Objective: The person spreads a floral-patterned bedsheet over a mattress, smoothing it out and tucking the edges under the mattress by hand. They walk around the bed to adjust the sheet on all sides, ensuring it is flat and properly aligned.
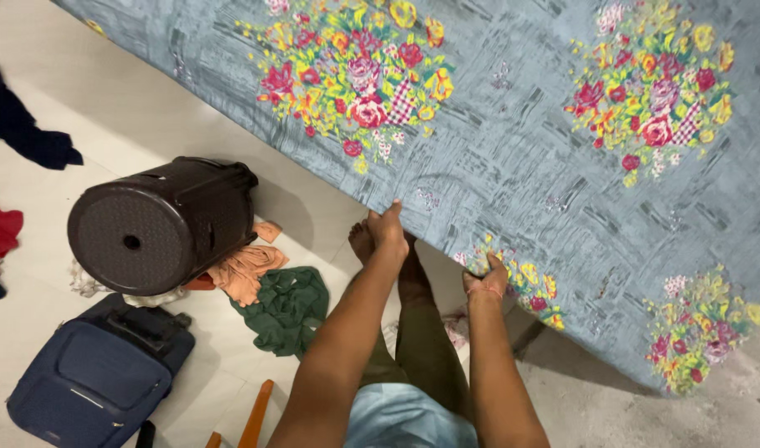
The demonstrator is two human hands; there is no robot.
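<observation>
I have both hands on the near edge of the grey cotton bedsheet printed with bright flower bouquets (pixel 513 141), which lies spread flat over the bed. My left hand (pixel 388 226) has its fingers closed over the hem, and my right hand (pixel 486 274) is clenched on a bunched bit of the same edge, just beside a bouquet. The cloth looks thin, light and limp, so I judge it will sag and drag wherever it isn't held; the hem is the firmest grip. On the floor, left of my feet, lie a tipped dark brown plastic laundry bin (pixel 160 224), loose orange and green clothes (pixel 272 290) and a navy blue suitcase (pixel 97 377).
</observation>
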